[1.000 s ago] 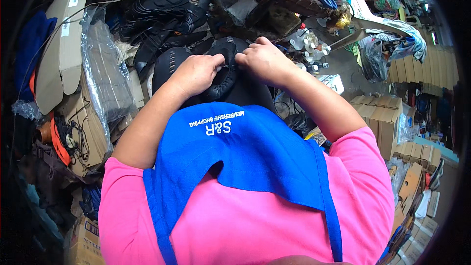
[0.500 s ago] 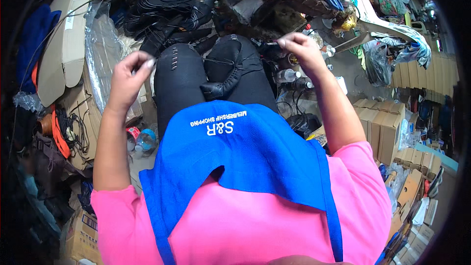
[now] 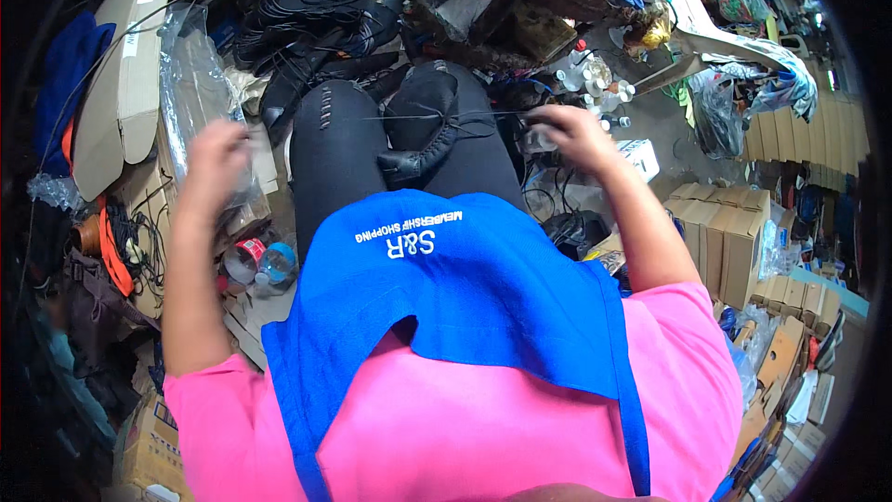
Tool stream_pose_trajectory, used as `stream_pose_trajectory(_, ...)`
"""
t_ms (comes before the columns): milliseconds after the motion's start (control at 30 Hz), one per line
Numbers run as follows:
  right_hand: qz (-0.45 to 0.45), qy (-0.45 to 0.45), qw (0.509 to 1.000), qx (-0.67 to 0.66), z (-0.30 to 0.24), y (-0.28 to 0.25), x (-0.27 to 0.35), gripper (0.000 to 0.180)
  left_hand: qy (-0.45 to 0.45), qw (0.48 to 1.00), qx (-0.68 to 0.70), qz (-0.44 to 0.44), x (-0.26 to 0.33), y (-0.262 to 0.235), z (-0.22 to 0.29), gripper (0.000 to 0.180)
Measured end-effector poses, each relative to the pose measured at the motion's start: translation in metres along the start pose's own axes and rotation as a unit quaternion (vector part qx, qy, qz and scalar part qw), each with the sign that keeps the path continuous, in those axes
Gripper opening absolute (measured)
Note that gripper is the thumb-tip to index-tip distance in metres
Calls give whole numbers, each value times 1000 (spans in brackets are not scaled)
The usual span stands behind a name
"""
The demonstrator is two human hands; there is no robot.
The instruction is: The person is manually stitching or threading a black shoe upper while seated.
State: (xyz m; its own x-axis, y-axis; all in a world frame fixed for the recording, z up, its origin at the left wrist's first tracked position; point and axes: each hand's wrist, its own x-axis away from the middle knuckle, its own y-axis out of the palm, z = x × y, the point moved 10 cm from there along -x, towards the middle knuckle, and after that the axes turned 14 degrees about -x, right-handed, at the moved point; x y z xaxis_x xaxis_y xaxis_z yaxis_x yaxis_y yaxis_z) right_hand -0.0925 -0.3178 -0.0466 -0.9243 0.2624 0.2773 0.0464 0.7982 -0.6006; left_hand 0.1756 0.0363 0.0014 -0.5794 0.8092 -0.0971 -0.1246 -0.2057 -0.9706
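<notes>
On my lap, between my knees, lies a black shoe (image 3: 423, 160), with a stitched seam along its curved edge. A thin dark thread (image 3: 372, 118) runs out from the seam, drawn straight to both sides above my black trousers. My right hand (image 3: 578, 138) is closed in a pinch on the thread's right end, beyond my right knee. Off to the left, my left hand (image 3: 216, 163) is smeared by motion, its fingers curled in a pinch at the thread's other end. A blue apron (image 3: 455, 288) covers my front.
Clear plastic bottles (image 3: 595, 79) stand beyond my right hand, and another bottle (image 3: 276, 263) lies by my left thigh. Cardboard (image 3: 130, 84) leans at the far left. Cartons (image 3: 720, 232) are stacked at the right. Black cables and clutter (image 3: 307, 14) lie ahead of my knees.
My left hand has moved outward to the left and slightly down. My right hand has dropped a little toward me. The thread now shows stretched across my knees.
</notes>
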Motion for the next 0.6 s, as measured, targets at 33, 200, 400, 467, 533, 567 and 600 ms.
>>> stream_pose_trajectory(33,63,36,997,35,15,-31,17,27,-47,996,-68,41,13,-29,-39,16)
stream_pose_trajectory(200,271,293,897,193,197,-176,163,25,-215,933,-272,100,90,-116,-179,20)
stream_pose_trajectory(400,2,161,975,155,138,-48,58,46,-210,957,-200,26,31,-65,-53,24)
stream_pose_trajectory(467,-28,111,989,94,66,-14,27,43,-219,953,-199,71,20,-64,-64,25)
stream_pose_trajectory(533,-7,88,995,56,16,-9,14,42,-185,960,-177,115,16,-67,-67,25)
stream_pose_trajectory(567,-7,55,998,41,8,-10,7,42,-214,958,-164,95,17,-65,-73,29)
stream_pose_trajectory(600,-7,23,999,26,-2,-11,1,42,-223,955,-171,96,23,-68,-80,29)
